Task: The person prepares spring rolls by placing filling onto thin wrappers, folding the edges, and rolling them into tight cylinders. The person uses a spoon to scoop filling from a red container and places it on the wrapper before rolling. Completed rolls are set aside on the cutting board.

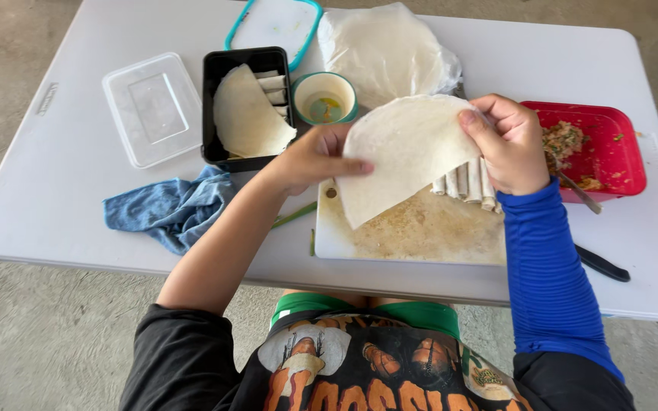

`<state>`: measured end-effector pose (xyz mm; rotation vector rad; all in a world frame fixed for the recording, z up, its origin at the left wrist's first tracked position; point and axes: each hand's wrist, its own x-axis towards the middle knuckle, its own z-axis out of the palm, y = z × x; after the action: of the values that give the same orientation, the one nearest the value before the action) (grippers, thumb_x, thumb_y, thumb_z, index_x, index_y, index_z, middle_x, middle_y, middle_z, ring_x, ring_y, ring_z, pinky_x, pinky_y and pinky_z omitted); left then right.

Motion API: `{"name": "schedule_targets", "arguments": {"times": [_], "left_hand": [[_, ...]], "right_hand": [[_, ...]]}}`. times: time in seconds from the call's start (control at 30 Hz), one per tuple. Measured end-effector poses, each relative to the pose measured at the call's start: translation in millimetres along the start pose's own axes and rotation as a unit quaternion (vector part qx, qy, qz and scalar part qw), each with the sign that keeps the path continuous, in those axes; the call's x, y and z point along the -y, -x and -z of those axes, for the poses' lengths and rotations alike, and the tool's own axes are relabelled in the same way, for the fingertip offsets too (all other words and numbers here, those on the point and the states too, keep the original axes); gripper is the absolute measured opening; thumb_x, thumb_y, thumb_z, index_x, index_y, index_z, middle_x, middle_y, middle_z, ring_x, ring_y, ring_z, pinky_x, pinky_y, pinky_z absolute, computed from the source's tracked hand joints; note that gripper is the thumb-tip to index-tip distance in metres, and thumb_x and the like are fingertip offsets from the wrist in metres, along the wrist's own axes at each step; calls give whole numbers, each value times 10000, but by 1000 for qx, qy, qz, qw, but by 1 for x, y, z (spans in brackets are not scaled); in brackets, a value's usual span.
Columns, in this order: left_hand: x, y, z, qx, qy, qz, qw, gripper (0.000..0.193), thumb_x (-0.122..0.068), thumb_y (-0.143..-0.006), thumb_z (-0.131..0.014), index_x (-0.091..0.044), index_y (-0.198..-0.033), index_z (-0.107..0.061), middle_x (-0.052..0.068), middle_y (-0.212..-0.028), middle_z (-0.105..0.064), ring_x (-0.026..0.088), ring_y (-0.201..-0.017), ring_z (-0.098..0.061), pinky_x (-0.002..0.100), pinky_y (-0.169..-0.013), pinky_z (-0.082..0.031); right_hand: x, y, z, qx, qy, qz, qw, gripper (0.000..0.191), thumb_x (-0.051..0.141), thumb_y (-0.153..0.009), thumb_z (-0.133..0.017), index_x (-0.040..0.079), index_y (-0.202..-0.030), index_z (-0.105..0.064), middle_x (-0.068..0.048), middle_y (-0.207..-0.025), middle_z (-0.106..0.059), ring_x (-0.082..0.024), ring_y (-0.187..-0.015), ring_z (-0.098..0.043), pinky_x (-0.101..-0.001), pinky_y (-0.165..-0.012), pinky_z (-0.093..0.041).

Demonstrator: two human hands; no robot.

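Both hands hold up one thin round white wrapper sheet (401, 152) above a stained white cutting board (413, 232). My left hand (317, 156) pinches its left edge with thumb on top. My right hand (508, 144), in a blue sleeve, grips its upper right edge. Several rolled white rolls (467, 183) lie on the board behind the sheet, partly hidden by it.
A black tray (211, 114) holds a wrapper and rolls. Nearby are a teal-rimmed small bowl (325, 97) with liquid, a bagged stack of wrappers (386, 49), a red container (611, 148) of filling with a spoon, clear lid (152, 106), blue cloth (169, 209), black-handled knife (602, 265).
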<state>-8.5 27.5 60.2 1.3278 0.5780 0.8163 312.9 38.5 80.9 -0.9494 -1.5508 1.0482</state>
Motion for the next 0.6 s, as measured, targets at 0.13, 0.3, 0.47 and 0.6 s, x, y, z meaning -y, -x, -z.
{"name": "schedule_targets", "arguments": {"times": [0.13, 0.3, 0.47, 0.6], "left_hand": [[36, -5, -5, 29, -32, 33, 999, 223, -84, -929, -763, -8, -1133, -711, 13, -993, -733, 78, -872, -655, 248, -779, -518], [58, -9, -1, -85, 75, 21, 993, 123, -131, -993, -666, -38, -1073, -664, 3, -990, -725, 84, -908, -713, 289, -852, -620], [61, -9, -3, -141, 104, 31, 984, 87, -155, -998, -671, -86, -1031, -629, -9, -960, -691, 78, -871, -690, 301, -775, -621], [62, -9, -14, -175, 110, 30, 978, 89, -164, -1002, -674, -100, -1010, -614, -33, -964, -671, 63, -885, -673, 286, -784, -621]], "right_hand": [[-19, -7, 3, -64, -103, -15, 993, 85, 85, -1065, -661, 6, -1076, -692, 0, -949, -723, -36, -820, -642, -214, -769, -541], [-22, -6, -2, -73, 161, -7, 984, 131, 128, -1039, -669, 8, -1085, -697, -39, -925, -726, -68, -774, -639, -228, -717, -532], [-7, 15, -49, -5, 391, 247, 886, 155, 133, -993, -735, 35, -1079, -651, -79, -1017, -667, -185, -896, -670, -310, -833, -558], [5, 42, -86, 99, 255, 156, 949, 234, 151, -864, -800, 22, -961, -630, -87, -920, -636, -162, -783, -668, -280, -717, -557]]}}
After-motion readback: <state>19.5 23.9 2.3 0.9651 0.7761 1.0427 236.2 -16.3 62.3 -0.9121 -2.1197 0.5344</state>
